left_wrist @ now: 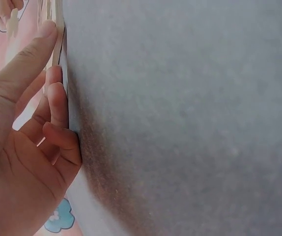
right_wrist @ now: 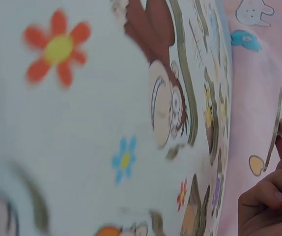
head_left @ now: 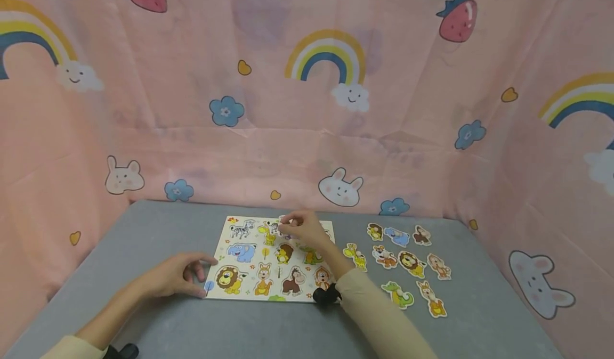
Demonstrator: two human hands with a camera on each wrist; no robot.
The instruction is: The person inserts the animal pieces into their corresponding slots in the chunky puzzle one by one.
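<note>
A white animal puzzle board [head_left: 249, 296] lies on the grey table, printed with a lion, kangaroo, elephant and other animals. My right hand [head_left: 307, 231] is over the board's upper middle and pinches a thin zebra puzzle piece [head_left: 274, 227] between thumb and fingers. In the right wrist view that puzzle piece [right_wrist: 273, 132] appears edge-on, raised above the board. A printed zebra [head_left: 242, 229] shows at the board's upper left. Along the left edge, my left hand [head_left: 175, 275] touches the board with thumb and forefinger spread apart, the other fingers loosely bent.
To the right of the board lie several loose animal pieces, among them a giraffe [head_left: 355, 256], a lion [head_left: 411, 263], an elephant [head_left: 396, 236], a crocodile [head_left: 397, 295] and a kangaroo [head_left: 432, 299]. A pink patterned curtain [head_left: 288, 162] surrounds the table's back and sides.
</note>
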